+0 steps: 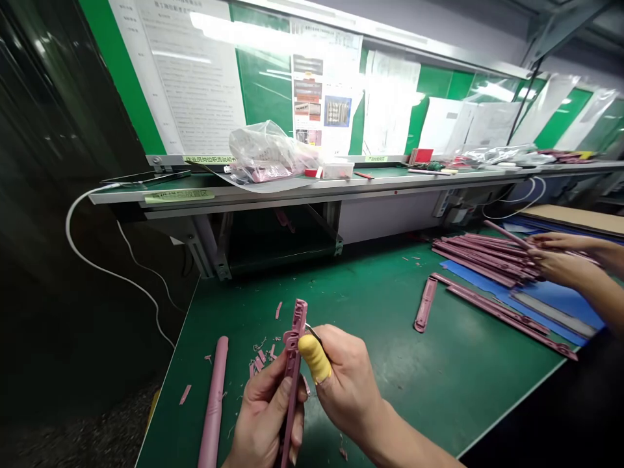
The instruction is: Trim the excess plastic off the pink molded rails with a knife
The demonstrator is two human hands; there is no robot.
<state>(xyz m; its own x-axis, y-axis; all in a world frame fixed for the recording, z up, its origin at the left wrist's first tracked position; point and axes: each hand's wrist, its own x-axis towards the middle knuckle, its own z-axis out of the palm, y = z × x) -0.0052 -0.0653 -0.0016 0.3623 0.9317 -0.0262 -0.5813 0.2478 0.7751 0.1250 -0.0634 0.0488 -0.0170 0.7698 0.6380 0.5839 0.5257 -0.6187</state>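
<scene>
My left hand [266, 416] is closed around a long, narrow pink plastic part [294, 361], which it holds upright with the ribbed end up. My right hand [348, 377] wears a yellow finger cot [314, 359] on its thumb and grips a small tool with a thin curved metal blade [313, 331]. The blade reaches the part's right edge near the top; the tool's handle is hidden in the fist. Left of my hands lies a smooth pink plastic tube-like piece [214, 403]. Pink trimmings [258, 361] are scattered beside the held part.
On the right, a co-worker's hands [560, 253] hold a pink strip over a pile of pink parts [487, 257] on a blue sheet [580, 302]. A short pink piece [426, 305] and long strips [507, 315] lie nearby. A shelf [273, 195] with a plastic bag [273, 153] runs behind.
</scene>
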